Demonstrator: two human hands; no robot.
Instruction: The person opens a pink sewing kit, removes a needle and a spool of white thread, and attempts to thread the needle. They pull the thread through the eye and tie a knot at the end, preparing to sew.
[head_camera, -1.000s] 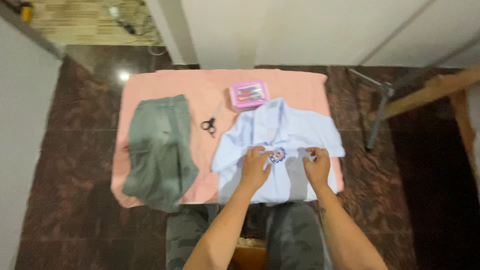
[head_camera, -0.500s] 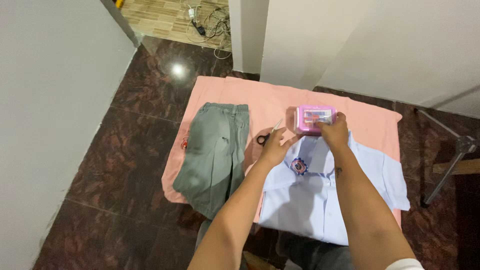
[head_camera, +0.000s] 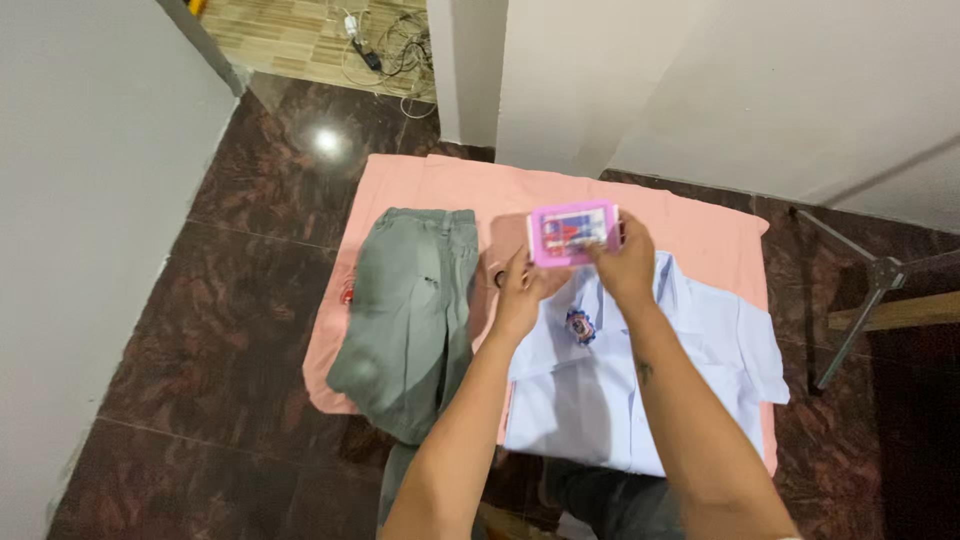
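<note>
Spreading across the small table, a pink cloth (head_camera: 700, 235) serves as the landmark for all else; at the cloth's left side lie grey-green trousers (head_camera: 410, 300), folded lengthwise and hanging a little over the near edge, with a small red thing peeping out at their left that is too small to tell; just right of the trousers, near the cloth's middle, the dark handle of a pair of scissors (head_camera: 497, 278) shows, mostly hidden behind the left hand (head_camera: 520, 295); that hand's fingers are loosely curled and reach up to the underside of a pink rectangular box (head_camera: 573, 233), though a firm grip cannot be told; the box, with a clear lid showing small coloured contents, is lifted above the cloth's middle, toward its far edge; the right hand (head_camera: 622, 265) pinches its right end with closed fingers; on the cloth's right half lies a pale blue collared shirt (head_camera: 690, 350), flat, bearing a round blue and red badge (head_camera: 580, 326); judging by this, the box is raised but unopened, the garments untouched.
</note>
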